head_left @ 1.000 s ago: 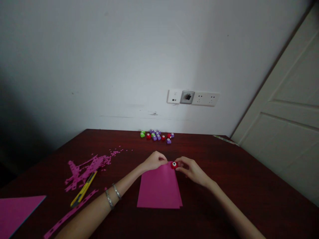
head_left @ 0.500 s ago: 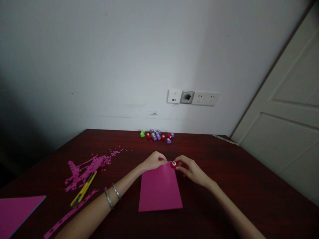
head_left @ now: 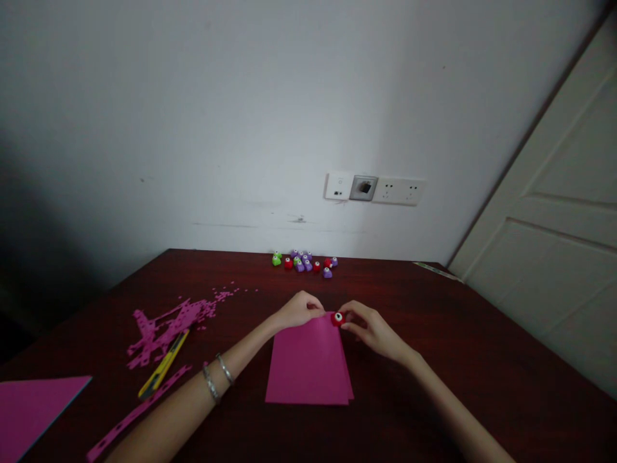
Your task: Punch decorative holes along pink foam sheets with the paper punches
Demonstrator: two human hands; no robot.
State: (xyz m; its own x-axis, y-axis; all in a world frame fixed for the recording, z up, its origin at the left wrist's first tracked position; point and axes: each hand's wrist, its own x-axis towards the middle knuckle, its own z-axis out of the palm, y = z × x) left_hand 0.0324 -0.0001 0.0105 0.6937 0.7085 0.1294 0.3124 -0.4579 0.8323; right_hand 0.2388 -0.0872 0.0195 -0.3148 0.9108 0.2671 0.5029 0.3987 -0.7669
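Note:
The pink paper (head_left: 308, 366) lies in front of me, with a second layer peeking out along its right side and lower right corner. My left hand (head_left: 301, 310) pinches it at the far edge, fingertips closed. At its far right corner sits a small red craft punch (head_left: 338, 319) with a white top bearing a dark mark. My right hand (head_left: 369, 326) grips this punch from the right between thumb and fingers. How far the paper reaches into the punch is hidden.
Several purple, green and red craft punches (head_left: 307, 265) stand near the wall. On the left are pink paper scraps (head_left: 187, 315), a yellow utility knife (head_left: 164, 365), a punched strip (head_left: 137, 411) and a pink sheet stack (head_left: 38, 405). A ruler-like strip (head_left: 438, 271) lies far right.
The paper's near edge has shifted slightly left and away from me, and a second layer now shows at the right. Both hands keep almost the same place and grip.

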